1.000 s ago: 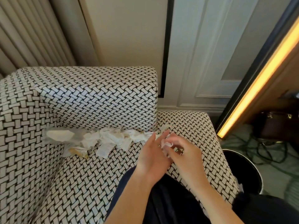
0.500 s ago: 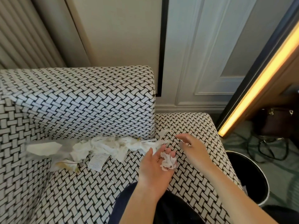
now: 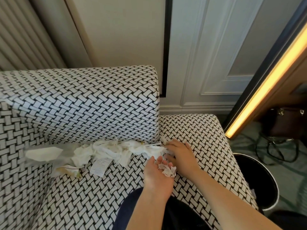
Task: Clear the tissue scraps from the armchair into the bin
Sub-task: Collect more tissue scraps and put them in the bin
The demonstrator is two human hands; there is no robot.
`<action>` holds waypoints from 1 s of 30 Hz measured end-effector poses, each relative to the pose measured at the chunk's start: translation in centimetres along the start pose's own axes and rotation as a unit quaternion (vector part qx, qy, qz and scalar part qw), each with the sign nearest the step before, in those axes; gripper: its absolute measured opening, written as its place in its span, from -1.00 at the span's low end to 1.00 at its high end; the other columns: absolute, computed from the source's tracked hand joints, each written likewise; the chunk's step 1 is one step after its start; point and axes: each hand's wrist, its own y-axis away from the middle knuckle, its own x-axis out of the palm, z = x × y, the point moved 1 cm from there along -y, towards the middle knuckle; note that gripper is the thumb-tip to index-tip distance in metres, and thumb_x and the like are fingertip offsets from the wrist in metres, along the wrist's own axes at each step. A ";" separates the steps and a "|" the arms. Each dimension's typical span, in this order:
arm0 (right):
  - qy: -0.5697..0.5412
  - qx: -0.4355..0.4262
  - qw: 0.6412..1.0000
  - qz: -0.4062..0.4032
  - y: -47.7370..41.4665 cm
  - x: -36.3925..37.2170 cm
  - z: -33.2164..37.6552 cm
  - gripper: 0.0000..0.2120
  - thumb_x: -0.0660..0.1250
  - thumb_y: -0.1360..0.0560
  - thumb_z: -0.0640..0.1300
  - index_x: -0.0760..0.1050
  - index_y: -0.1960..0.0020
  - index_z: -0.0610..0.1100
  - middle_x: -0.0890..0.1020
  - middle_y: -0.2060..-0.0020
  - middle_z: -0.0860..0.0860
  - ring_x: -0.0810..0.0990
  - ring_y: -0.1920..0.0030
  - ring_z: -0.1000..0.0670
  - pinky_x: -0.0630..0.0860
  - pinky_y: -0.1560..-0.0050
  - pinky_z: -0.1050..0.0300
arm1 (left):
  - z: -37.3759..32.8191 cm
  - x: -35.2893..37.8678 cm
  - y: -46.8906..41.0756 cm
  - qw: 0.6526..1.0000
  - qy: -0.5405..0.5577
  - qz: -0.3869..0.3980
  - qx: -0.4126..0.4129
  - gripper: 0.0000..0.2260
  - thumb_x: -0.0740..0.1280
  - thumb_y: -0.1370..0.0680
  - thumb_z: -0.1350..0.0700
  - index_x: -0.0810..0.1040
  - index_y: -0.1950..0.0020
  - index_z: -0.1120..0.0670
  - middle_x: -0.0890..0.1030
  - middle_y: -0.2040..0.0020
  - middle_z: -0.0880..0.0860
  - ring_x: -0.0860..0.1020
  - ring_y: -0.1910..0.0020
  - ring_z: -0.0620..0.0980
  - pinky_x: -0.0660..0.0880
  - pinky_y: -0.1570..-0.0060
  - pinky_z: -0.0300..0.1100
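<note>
Armchair [image 3: 99,105] fills the shot, b&w weave; black bin [image 3: 260,178] on the floor just off the seat's right edge. Tissue scraps [image 3: 116,149] strung along the seat's back edge, left to centre, w/ a printed slip [image 3: 100,166] at the heap's front. Right hand [image 3: 181,152] palm-down on the heap's right end, fingers on the scraps; pinching or not, can't tell. Left hand [image 3: 157,175] palm-up just beside it, fingers loose, cradling a small crumpled wad [image 3: 168,170].
</note>
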 end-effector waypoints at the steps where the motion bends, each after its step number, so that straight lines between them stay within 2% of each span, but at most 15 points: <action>1: -0.025 -0.011 0.999 -0.043 0.2 0.1 0.0 -0.77 0.31 -0.51 -0.15 0.58 -0.15 -0.04 0.58 -0.15 0.06 0.47 -0.22 0.02 0.29 -0.37 -0.12 | 0.0 -0.1 -0.2 1.000 0.000 -0.002 -0.002 -0.72 0.09 -0.64 0.01 0.43 0.10 0.17 0.43 0.23 0.10 0.40 0.28 0.00 0.38 0.20 -0.17; 2: -0.048 -0.012 0.996 -0.073 0.4 0.1 0.1 -0.85 0.34 -0.49 -0.17 0.63 -0.03 -0.09 0.64 0.00 0.04 0.54 -0.06 0.02 0.43 -0.20 -0.04 | 0.1 -0.1 -0.3 1.000 0.000 -0.004 -0.002 -0.72 0.09 -0.64 0.01 0.43 0.09 0.17 0.42 0.22 0.10 0.40 0.27 0.00 0.39 0.18 -0.16; 3: -0.070 -0.001 0.994 -0.086 0.6 0.1 0.3 -0.88 0.34 -0.49 -0.18 0.65 0.04 -0.12 0.66 0.10 0.03 0.55 0.06 0.03 0.48 -0.07 0.06 | 0.1 -0.2 -0.2 1.000 -0.001 -0.005 0.000 -0.73 0.09 -0.64 0.01 0.43 0.07 0.17 0.41 0.22 0.10 0.40 0.26 0.00 0.39 0.18 -0.16; 6: -0.114 0.031 0.990 -0.082 1.0 -0.2 0.9 -0.87 0.31 -0.51 -0.17 0.65 0.06 -0.13 0.65 0.18 0.05 0.48 0.20 0.14 0.35 0.16 0.37 | 0.2 -0.2 -0.1 1.000 -0.005 -0.006 0.004 -0.76 0.10 -0.64 0.01 0.41 0.06 0.16 0.40 0.22 0.08 0.39 0.26 -0.01 0.39 0.21 -0.17; 9: -0.152 0.051 0.983 -0.093 1.3 -0.5 1.1 -0.87 0.30 -0.53 -0.17 0.63 0.08 -0.11 0.59 0.23 0.13 0.45 0.28 0.26 0.32 0.24 0.46 | 0.1 0.0 0.2 1.000 -0.020 -0.021 0.013 -0.79 0.11 -0.64 0.03 0.39 0.00 0.16 0.37 0.21 0.08 0.37 0.27 -0.02 0.37 0.25 -0.17; 13: -0.215 0.084 0.966 -0.112 2.3 -1.8 1.4 -0.88 0.30 -0.53 -0.20 0.62 0.07 -0.10 0.59 0.26 0.16 0.49 0.28 0.26 0.35 0.24 0.47 | 0.3 0.0 0.4 0.998 -0.045 -0.045 0.028 -0.88 0.13 -0.63 0.15 0.39 -0.10 0.16 0.37 0.17 0.08 0.38 0.28 -0.02 0.40 0.24 -0.18; 16: -0.256 0.088 0.957 -0.106 3.4 -3.2 1.7 -0.88 0.29 -0.53 -0.20 0.61 0.09 -0.09 0.62 0.23 0.14 0.53 0.23 0.22 0.38 0.19 0.47 | 0.4 0.1 0.6 0.994 -0.099 -0.024 0.037 -0.72 0.09 -0.63 0.24 0.39 -0.31 0.27 0.45 0.07 0.14 0.50 0.21 -0.03 0.47 0.13 -0.24; 17: -0.266 0.084 0.955 -0.099 3.8 -3.7 1.8 -0.88 0.29 -0.53 -0.19 0.61 0.10 -0.08 0.62 0.22 0.15 0.54 0.21 0.23 0.39 0.17 0.46 | 0.6 0.2 0.7 0.994 -0.099 -0.010 0.036 -0.69 0.07 -0.63 0.31 0.34 -0.36 0.33 0.46 0.11 0.14 0.54 0.27 -0.12 0.48 0.21 -0.34; 19: -0.268 0.073 0.957 -0.079 4.5 -4.6 2.0 -0.88 0.30 -0.53 -0.18 0.59 0.12 -0.04 0.61 0.20 0.18 0.53 0.16 0.28 0.39 0.11 0.47 | 1.0 0.4 1.0 0.996 -0.077 0.025 0.031 -0.68 0.05 -0.60 0.44 0.27 -0.36 0.45 0.41 0.23 0.06 0.51 0.51 -0.33 0.42 0.45 -0.48; 20: -0.256 0.065 0.962 -0.066 4.9 -5.0 2.2 -0.88 0.30 -0.53 -0.17 0.58 0.12 -0.01 0.61 0.17 0.20 0.53 0.11 0.30 0.38 0.06 0.47 | 1.1 0.5 1.4 0.994 -0.094 0.041 0.036 -0.68 0.06 -0.59 0.46 0.29 -0.35 0.42 0.40 0.24 0.02 0.49 0.55 -0.37 0.40 0.47 -0.50; 22: -0.221 0.037 0.974 -0.046 5.3 -5.4 2.1 -0.90 0.31 -0.51 -0.14 0.59 0.11 -0.01 0.60 0.10 0.21 0.50 0.00 0.29 0.35 -0.07 0.41 | 1.0 0.3 1.5 0.977 -0.192 0.061 0.070 -0.76 0.08 -0.62 0.37 0.40 -0.26 0.28 0.46 0.21 0.05 0.55 0.40 -0.31 0.47 0.35 -0.44; 23: -0.203 0.018 0.978 -0.038 5.5 -5.4 2.0 -0.91 0.32 -0.50 -0.13 0.60 0.11 -0.03 0.59 0.07 0.20 0.48 -0.05 0.26 0.33 -0.14 0.35 | 0.8 0.3 1.7 0.973 -0.213 0.063 0.062 -0.74 0.08 -0.64 0.30 0.41 -0.29 0.31 0.51 0.17 0.09 0.57 0.29 -0.20 0.49 0.27 -0.36; 25: -0.173 -0.015 0.984 -0.027 5.8 -5.4 1.8 -0.94 0.37 -0.47 -0.11 0.62 0.12 -0.02 0.57 0.04 0.24 0.42 -0.14 0.22 0.23 -0.23 0.31 | 0.6 0.0 1.7 0.966 -0.247 0.052 0.046 -0.70 0.08 -0.65 0.22 0.39 -0.34 0.31 0.55 0.12 0.13 0.53 0.21 -0.06 0.48 0.25 -0.28; 28: -0.153 -0.049 0.987 -0.005 6.0 -5.5 1.5 -0.94 0.40 -0.44 -0.07 0.65 0.14 -0.01 0.51 0.01 0.32 0.29 -0.22 0.28 0.10 -0.23 0.40 | 0.7 0.2 2.1 0.953 -0.292 0.049 0.070 -0.68 0.07 -0.64 0.29 0.33 -0.38 0.33 0.54 -0.04 0.11 0.49 0.24 -0.11 0.45 0.40 -0.40; 30: -0.174 -0.048 0.983 -0.005 6.0 -5.8 1.4 -0.87 0.37 -0.45 0.02 0.66 0.14 0.00 0.53 0.00 0.33 0.28 -0.23 0.33 0.11 -0.23 0.42 | 0.6 0.5 2.1 0.981 -0.189 0.021 0.050 -0.67 0.05 -0.62 0.40 0.27 -0.38 0.40 0.44 -0.29 0.23 0.50 0.20 -0.14 0.41 0.41 -0.51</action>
